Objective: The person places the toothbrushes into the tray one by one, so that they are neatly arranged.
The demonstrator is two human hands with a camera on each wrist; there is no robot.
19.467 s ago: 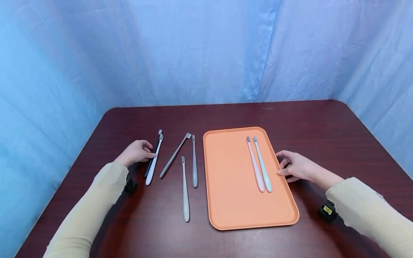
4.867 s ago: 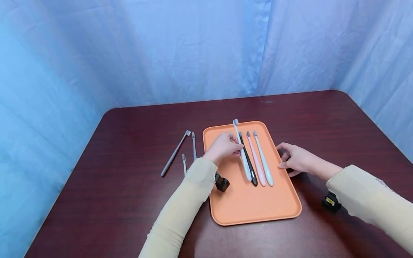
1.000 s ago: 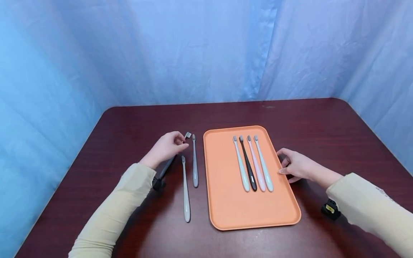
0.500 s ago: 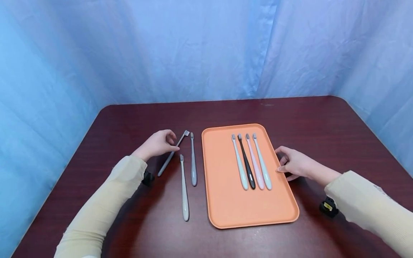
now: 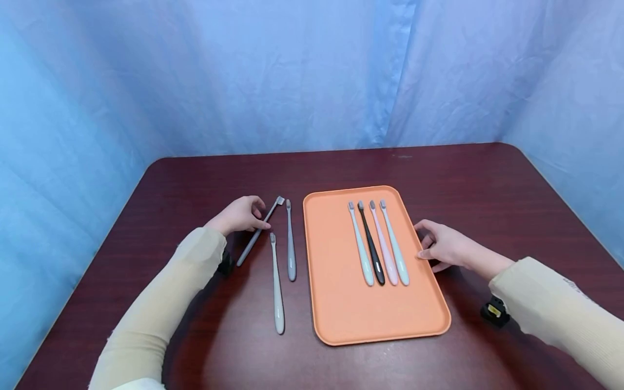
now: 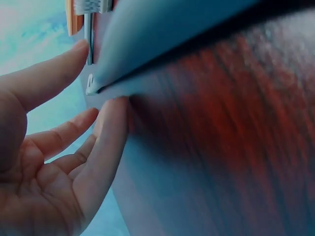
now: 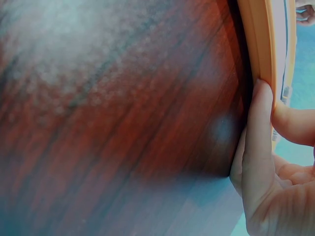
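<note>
A: From the head view, the left hand (image 5: 239, 215) is touching a slim dark grey toothbrush (image 5: 257, 232) lying slanted on the tabletop (image 5: 205, 173), left of the orange tray (image 5: 341, 303).

B: The left wrist view is showing relaxed fingers (image 6: 59, 73) parted; the right wrist view, the right hand (image 7: 266, 162) pressing the tray's rim.

table (image 5: 195, 179): dark red wood | backdrop (image 5: 292, 76): blue cloth curtain, behind and both sides
</note>
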